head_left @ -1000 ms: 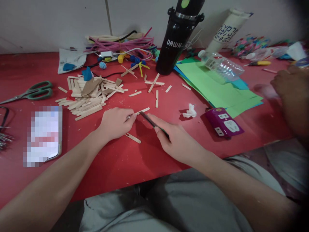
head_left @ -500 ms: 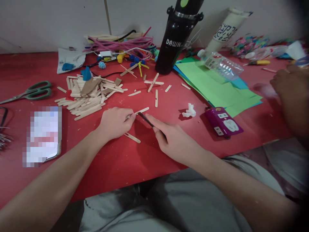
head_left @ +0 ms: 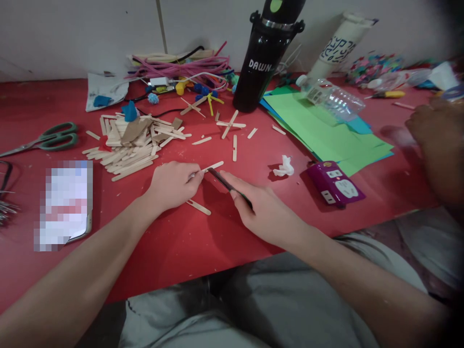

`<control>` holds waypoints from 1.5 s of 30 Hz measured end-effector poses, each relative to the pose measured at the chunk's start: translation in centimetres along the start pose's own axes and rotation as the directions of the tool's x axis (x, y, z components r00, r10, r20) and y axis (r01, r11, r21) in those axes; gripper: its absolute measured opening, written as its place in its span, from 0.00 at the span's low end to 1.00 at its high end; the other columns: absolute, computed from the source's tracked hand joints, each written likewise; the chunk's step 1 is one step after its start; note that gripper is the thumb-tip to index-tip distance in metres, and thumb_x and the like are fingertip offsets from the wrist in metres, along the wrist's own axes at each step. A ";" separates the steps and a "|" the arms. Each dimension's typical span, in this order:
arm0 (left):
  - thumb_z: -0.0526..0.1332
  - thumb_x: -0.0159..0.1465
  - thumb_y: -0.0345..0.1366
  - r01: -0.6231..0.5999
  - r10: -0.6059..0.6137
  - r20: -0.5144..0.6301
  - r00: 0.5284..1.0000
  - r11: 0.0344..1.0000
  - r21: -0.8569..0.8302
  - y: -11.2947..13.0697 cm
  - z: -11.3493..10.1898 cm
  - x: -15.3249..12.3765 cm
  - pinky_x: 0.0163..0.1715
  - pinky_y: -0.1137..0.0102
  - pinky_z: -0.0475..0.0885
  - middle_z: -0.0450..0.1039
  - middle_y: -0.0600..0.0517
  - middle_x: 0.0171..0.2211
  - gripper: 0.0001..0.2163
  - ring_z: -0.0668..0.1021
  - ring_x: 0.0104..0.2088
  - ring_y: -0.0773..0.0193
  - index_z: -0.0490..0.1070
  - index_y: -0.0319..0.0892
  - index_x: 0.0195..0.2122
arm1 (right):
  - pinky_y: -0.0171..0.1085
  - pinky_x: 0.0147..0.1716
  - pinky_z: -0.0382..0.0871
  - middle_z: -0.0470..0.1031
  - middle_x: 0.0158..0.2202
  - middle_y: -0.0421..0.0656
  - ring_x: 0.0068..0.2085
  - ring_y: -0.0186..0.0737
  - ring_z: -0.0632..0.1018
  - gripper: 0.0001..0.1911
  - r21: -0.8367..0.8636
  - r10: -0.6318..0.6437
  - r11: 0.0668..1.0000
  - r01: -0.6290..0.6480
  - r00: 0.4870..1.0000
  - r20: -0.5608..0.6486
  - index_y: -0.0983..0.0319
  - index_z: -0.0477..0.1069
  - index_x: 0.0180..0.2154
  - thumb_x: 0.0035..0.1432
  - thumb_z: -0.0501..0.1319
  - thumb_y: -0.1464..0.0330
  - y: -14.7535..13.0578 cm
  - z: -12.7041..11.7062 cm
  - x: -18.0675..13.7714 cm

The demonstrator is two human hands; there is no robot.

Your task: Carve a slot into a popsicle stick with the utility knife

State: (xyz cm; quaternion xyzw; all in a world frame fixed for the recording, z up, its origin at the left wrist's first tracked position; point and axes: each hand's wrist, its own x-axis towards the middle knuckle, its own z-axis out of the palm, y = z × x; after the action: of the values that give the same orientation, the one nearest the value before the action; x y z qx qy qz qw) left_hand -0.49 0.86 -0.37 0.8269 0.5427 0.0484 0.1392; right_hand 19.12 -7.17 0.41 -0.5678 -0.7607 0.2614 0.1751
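Note:
My left hand [head_left: 176,183] is closed on a wooden craft stick [head_left: 216,165], holding it down at the table; the stick's end sticks out past the fingers. In my right hand [head_left: 255,200] is a slim dark utility knife [head_left: 222,180], its tip resting at the stick just beside my left fingertips. The handle is partly hidden by my palm. Below my left hand lies another craft stick [head_left: 199,207] with a notch at its end. Beyond the hands are a notched stick [head_left: 235,148] and two crossed sticks [head_left: 231,124].
A pile of craft sticks [head_left: 134,140], green-handled scissors [head_left: 58,137] and a phone [head_left: 68,203] lie to the left. Behind stands a black bottle [head_left: 255,63]. Green paper sheets [head_left: 308,118], a purple power adapter [head_left: 335,184] and another person's hand [head_left: 431,125] are at right.
The utility knife has turned slightly in my right hand, so more of its handle shows, and its tip has shifted a little right. My left hand keeps still on the craft stick.

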 end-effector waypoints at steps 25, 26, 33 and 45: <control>0.48 0.65 0.46 -0.005 0.005 -0.005 1.000 1.000 0.009 0.0 0.1 -0.1 0.24 0.67 0.50 0.71 0.50 0.23 0.18 0.72 0.27 0.60 0.67 0.44 0.23 | 0.37 0.32 0.69 0.79 0.41 0.47 0.33 0.40 0.77 0.30 -0.065 -0.016 0.998 0.015 1.000 -0.013 0.61 0.57 0.65 0.62 0.49 0.74 0.0 0.1 0.0; 0.48 0.65 0.45 -0.005 0.005 -0.006 1.000 1.000 0.011 0.0 0.1 0.0 0.24 0.67 0.50 0.71 0.50 0.23 0.18 0.72 0.27 0.60 0.67 0.44 0.23 | 0.37 0.31 0.69 0.79 0.40 0.47 0.33 0.40 0.77 0.30 -0.067 -0.016 0.998 0.015 1.000 -0.013 0.61 0.57 0.65 0.62 0.49 0.74 0.0 0.1 0.0; 0.48 0.64 0.45 0.018 -0.018 0.002 1.000 1.000 0.005 0.1 0.1 0.0 0.24 0.67 0.50 0.69 0.51 0.22 0.17 0.71 0.27 0.61 0.65 0.44 0.23 | 0.37 0.33 0.69 0.78 0.43 0.49 0.35 0.41 0.78 0.30 -0.067 -0.006 0.998 0.006 1.000 -0.013 0.61 0.56 0.65 0.62 0.48 0.74 0.2 0.2 -0.1; 0.48 0.64 0.46 0.014 -0.014 0.003 1.000 1.000 0.010 0.0 0.0 0.0 0.24 0.67 0.50 0.68 0.51 0.22 0.17 0.69 0.26 0.61 0.64 0.44 0.23 | 0.39 0.33 0.68 0.78 0.43 0.50 0.35 0.43 0.77 0.31 -0.104 0.000 0.995 0.002 1.000 0.015 0.63 0.57 0.65 0.61 0.49 0.75 -0.1 0.1 0.1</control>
State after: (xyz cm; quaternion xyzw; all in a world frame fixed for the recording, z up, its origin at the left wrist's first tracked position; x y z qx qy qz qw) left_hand -0.43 0.86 -0.40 0.8239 0.5484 0.0437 0.1363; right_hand 18.94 -7.17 0.36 -0.5738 -0.7748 0.2256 0.1397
